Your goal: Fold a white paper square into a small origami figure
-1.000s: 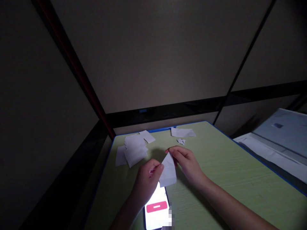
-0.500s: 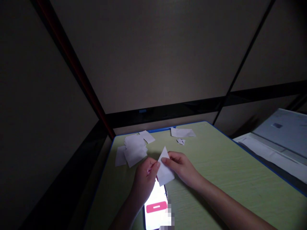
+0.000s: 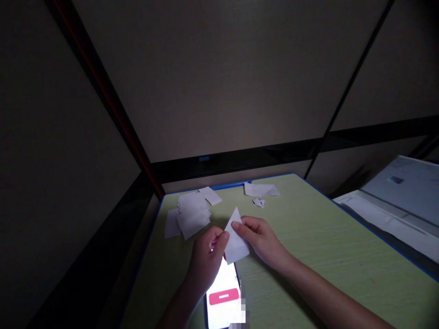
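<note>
Between my two hands is a folded sheet of white paper (image 3: 236, 244), its pointed end facing away from me. My left hand (image 3: 209, 251) pinches its left edge between thumb and fingers. On the other side, my right hand (image 3: 259, 235) grips the paper, thumb on top and fingers behind. A phone (image 3: 222, 310) with a bright screen and a red bar lies on the table just below the paper; its upper part is partly covered by my left hand and the paper.
Overlapping white paper pieces (image 3: 194, 214) lie at the table's back left. A paper strip (image 3: 262, 189) and a small crumpled scrap (image 3: 259, 202) rest near the far edge. The green table (image 3: 308, 228) meets dark panels behind. A pale grey box-like object (image 3: 404, 183) stands at right.
The paper has shifted very slightly away from me and tilted a little. Both hands keep their hold, with the right thumb moved slightly upward on the paper.
</note>
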The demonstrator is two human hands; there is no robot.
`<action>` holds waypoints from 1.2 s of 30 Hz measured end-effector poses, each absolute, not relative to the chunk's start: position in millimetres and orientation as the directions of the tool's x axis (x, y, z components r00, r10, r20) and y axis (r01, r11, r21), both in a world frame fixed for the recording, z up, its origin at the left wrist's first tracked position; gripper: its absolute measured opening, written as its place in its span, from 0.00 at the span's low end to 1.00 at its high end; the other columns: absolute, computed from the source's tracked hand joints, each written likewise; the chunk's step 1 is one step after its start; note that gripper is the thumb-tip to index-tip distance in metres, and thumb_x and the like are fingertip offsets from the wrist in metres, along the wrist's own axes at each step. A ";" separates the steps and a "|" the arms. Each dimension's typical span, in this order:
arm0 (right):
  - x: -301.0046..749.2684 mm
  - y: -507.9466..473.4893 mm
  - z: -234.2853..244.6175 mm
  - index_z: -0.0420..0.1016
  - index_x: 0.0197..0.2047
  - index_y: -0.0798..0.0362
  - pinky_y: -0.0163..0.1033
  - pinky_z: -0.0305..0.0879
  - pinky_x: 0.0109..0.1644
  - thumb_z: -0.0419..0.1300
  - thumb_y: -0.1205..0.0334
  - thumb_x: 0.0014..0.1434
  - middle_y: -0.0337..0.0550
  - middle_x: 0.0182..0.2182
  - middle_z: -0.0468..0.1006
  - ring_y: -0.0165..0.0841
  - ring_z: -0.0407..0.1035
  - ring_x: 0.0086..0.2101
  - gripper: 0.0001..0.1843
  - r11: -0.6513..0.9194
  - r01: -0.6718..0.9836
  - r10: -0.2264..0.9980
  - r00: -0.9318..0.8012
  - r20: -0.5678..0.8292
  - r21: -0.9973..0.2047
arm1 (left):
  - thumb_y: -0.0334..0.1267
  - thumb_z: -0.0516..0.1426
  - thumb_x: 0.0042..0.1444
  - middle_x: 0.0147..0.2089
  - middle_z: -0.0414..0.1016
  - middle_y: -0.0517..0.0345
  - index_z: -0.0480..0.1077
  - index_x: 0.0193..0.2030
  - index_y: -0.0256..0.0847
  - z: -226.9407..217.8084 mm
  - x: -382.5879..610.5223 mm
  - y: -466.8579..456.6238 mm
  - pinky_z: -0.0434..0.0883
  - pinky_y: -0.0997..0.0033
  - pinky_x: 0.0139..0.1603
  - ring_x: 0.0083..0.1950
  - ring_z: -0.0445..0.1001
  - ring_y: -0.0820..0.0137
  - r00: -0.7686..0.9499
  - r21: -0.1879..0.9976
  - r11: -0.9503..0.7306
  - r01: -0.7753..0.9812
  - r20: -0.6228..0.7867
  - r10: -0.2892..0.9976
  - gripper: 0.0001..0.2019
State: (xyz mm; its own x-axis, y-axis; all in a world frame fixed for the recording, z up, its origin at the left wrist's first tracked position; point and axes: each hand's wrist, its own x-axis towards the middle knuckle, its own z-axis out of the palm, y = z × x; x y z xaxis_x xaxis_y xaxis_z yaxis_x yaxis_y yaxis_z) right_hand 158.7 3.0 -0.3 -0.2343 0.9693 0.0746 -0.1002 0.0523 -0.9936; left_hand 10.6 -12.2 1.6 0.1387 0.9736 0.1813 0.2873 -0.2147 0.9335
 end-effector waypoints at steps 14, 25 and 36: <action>160.4 5.1 0.4 0.66 0.23 0.56 0.32 0.48 0.21 0.55 0.53 0.55 0.32 0.16 0.59 0.24 0.54 0.19 0.16 0.122 -0.069 0.968 -0.214 0.134 -0.990 | 0.42 0.51 0.54 0.17 0.58 0.67 0.62 0.22 0.38 4.0 10.4 -11.2 0.56 0.79 0.20 0.19 0.60 0.76 0.063 0.934 -0.200 0.297 0.190 0.980 0.13; 159.9 2.8 5.8 0.68 0.23 0.56 0.33 0.48 0.22 0.57 0.53 0.53 0.33 0.16 0.61 0.25 0.54 0.19 0.16 0.104 -0.051 0.978 -0.177 0.111 -0.993 | 0.43 0.51 0.54 0.24 0.66 0.61 0.65 0.27 0.38 0.9 8.0 -8.4 0.61 0.75 0.28 0.29 0.67 0.71 0.001 0.937 -0.185 0.296 0.193 0.981 0.11; 160.7 3.0 2.9 0.68 0.23 0.55 0.32 0.48 0.22 0.56 0.53 0.53 0.33 0.16 0.61 0.25 0.53 0.19 0.15 0.129 -0.028 0.982 -0.135 0.132 -0.991 | 0.39 0.54 0.52 0.27 0.70 0.59 0.67 0.35 0.38 -1.9 10.7 -11.2 0.63 0.76 0.25 0.27 0.68 0.71 0.005 0.889 -0.204 0.409 0.221 0.975 0.07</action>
State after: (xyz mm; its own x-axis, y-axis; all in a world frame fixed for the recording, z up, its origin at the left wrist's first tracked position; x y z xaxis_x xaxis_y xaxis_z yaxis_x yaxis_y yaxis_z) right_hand 160.7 3.0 2.9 -0.1353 0.9820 0.1319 -0.0283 0.1293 -0.9912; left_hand 10.7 -11.2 -1.9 0.0052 0.9753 0.2209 0.4091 -0.2037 0.8894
